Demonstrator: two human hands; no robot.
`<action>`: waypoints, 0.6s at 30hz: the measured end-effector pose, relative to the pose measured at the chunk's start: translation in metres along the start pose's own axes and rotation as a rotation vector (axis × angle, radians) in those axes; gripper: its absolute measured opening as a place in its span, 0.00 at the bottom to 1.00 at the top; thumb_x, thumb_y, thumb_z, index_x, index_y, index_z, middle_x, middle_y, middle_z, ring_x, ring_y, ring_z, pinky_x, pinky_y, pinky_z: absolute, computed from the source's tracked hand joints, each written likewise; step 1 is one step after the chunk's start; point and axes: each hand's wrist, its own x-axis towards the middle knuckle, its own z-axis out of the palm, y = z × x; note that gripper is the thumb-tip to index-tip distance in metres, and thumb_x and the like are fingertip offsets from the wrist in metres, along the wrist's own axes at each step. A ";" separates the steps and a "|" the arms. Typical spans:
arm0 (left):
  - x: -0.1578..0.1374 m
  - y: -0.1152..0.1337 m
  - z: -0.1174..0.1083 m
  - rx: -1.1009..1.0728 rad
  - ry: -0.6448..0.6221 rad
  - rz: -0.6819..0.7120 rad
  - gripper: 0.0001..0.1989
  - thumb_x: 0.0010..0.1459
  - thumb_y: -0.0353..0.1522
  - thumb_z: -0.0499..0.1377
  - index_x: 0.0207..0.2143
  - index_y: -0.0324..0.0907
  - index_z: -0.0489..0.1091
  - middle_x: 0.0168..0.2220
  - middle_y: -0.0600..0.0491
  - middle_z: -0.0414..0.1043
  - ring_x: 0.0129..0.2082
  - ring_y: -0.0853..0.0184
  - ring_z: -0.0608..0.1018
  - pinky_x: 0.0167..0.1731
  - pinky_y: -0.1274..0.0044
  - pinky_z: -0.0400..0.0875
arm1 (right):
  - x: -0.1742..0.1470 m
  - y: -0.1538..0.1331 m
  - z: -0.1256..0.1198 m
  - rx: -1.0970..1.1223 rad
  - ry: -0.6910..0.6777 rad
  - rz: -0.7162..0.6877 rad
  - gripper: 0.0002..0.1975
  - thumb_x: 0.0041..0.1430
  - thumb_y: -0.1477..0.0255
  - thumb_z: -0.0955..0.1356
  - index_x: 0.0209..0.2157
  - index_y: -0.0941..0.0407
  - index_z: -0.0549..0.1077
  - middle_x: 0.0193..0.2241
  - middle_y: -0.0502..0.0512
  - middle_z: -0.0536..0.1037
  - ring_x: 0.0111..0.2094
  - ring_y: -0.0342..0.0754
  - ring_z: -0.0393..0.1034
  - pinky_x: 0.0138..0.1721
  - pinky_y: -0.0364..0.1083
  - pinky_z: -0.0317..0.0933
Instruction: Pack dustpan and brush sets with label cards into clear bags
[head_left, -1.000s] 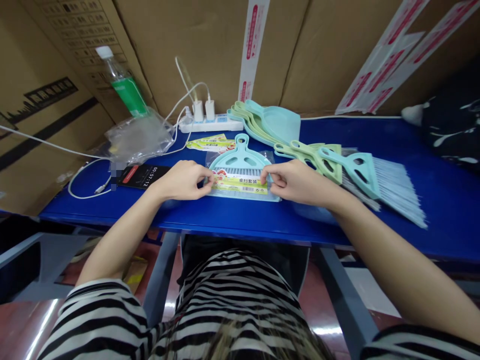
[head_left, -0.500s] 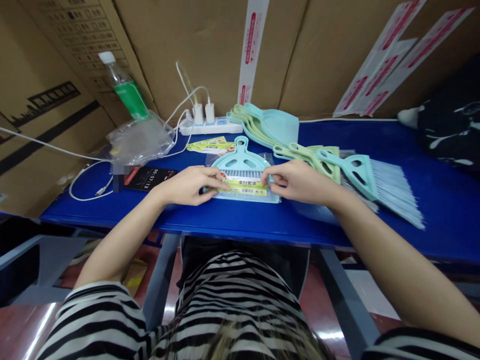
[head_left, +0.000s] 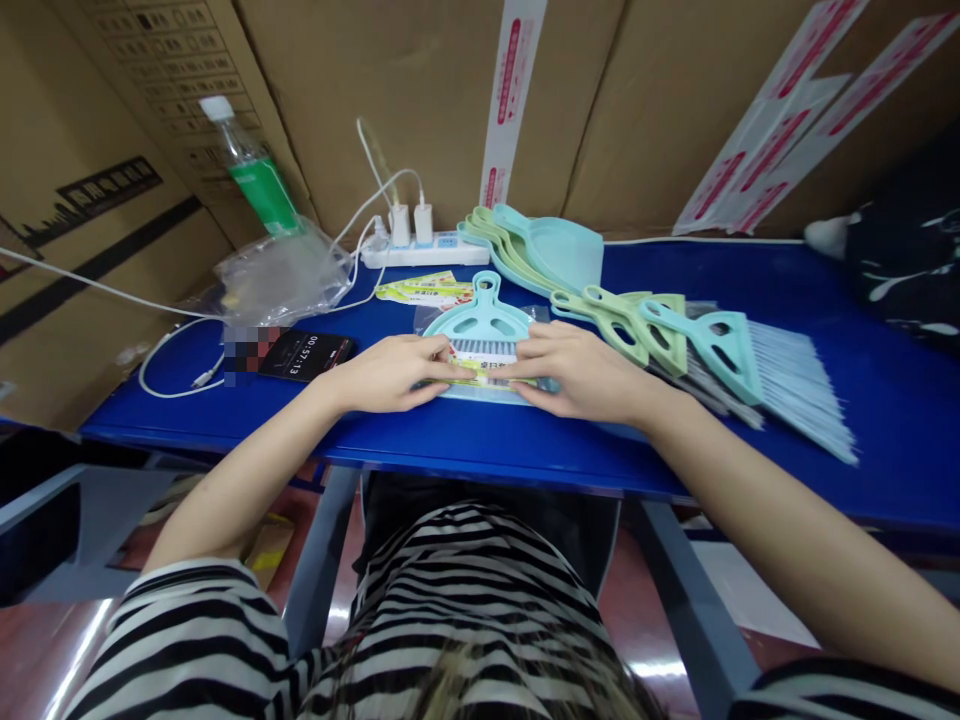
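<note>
- Down on the label (head_left: 489, 363) with both hands: left hand (head_left: 391, 375) from one side, right hand (head_left: 589, 375) from the other, index fingertips close together over the printed strip.
- Fingers extended on both, resting on top rather than closed around anything; no reading how hard the press.
- Beneath, lying flat near the front edge of the blue table (head_left: 405, 440): light-blue dustpan (head_left: 480, 312), with a brush (head_left: 484, 347) laid over it, bristles showing, and clear film (head_left: 538, 313) at the upper corners.
- Already together, judging by the layers: dustpan, brush and label, all in one set.
- Left apart, seemingly not yet paired: stacked dustpans (head_left: 574, 255) behind, green brushes (head_left: 667, 325) and a blue brush (head_left: 711, 350) off to the right, loose printed labels (head_left: 427, 289) beyond the dustpan's handle.
- Hard to make out: much of the print, under fingers; the dustpan's front corners, partly covered; film sealed or open, impossible to say.
- Farther out: pixelated patch over one end of the phone (head_left: 309, 356); dark fabric (head_left: 907, 245), cut off at the right edge.
</note>
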 end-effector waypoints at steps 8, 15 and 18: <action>0.003 0.001 0.000 0.035 -0.030 -0.032 0.23 0.61 0.24 0.49 0.54 0.50 0.72 0.38 0.52 0.71 0.37 0.66 0.74 0.42 0.74 0.70 | -0.002 0.005 -0.002 0.025 -0.105 0.021 0.21 0.60 0.77 0.61 0.46 0.49 0.80 0.21 0.52 0.74 0.29 0.49 0.55 0.32 0.48 0.48; -0.004 -0.009 -0.012 -0.027 -0.004 -0.051 0.21 0.57 0.24 0.51 0.46 0.47 0.78 0.32 0.50 0.67 0.35 0.64 0.69 0.37 0.74 0.68 | -0.011 0.015 -0.015 0.089 -0.156 0.085 0.20 0.59 0.74 0.62 0.44 0.46 0.82 0.23 0.54 0.71 0.29 0.50 0.56 0.33 0.48 0.51; -0.010 -0.016 -0.018 -0.059 0.003 -0.085 0.21 0.55 0.24 0.51 0.43 0.48 0.79 0.30 0.51 0.65 0.34 0.65 0.68 0.37 0.74 0.67 | -0.017 0.020 -0.023 0.168 -0.186 0.107 0.18 0.60 0.71 0.62 0.42 0.46 0.82 0.22 0.53 0.71 0.28 0.49 0.58 0.32 0.47 0.53</action>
